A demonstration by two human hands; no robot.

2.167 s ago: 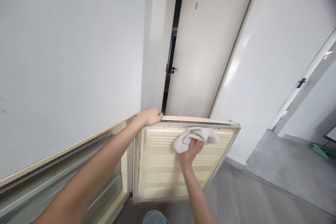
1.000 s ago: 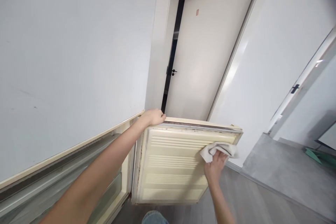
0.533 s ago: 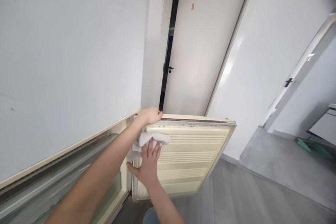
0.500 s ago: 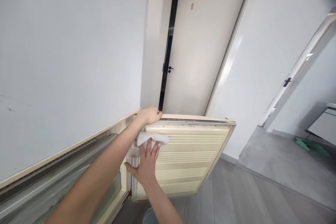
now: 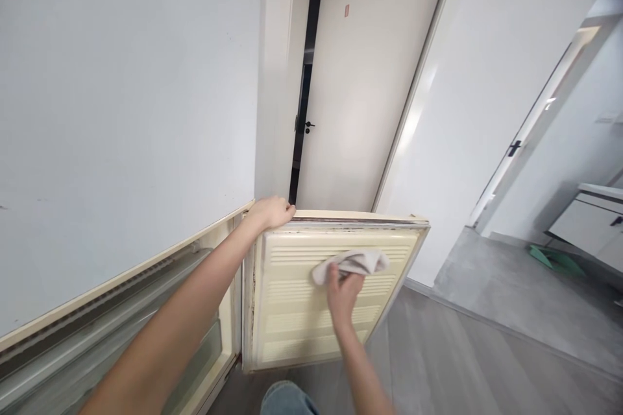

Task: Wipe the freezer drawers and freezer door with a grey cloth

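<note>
The cream inner side of an open fridge door (image 5: 292,324) faces me, ribbed across and stained dark along its seal. Over the door's top edge, near the hinge side, my left hand (image 5: 273,213) is closed with its fingers wrapped round the rim. My right hand (image 5: 344,295) grips a white cloth (image 5: 360,262) in front of the door's right half. The cloth is bunched up, and the fingertips are partly hidden by it. I cannot tell whether the cloth touches the panel.
To the left stands the open fridge compartment (image 5: 214,311) with a glassy drawer front. Beyond the fridge door are a white room door (image 5: 365,91) with a black handle and a grey floor (image 5: 438,350). A white cabinet (image 5: 584,220) and a green dustpan-like object (image 5: 557,260) are at right.
My right hand has moved right with the cloth, from the hinge side to the right half of the door, and now grips it instead of pressing flat. My left hand stays on the rim.
</note>
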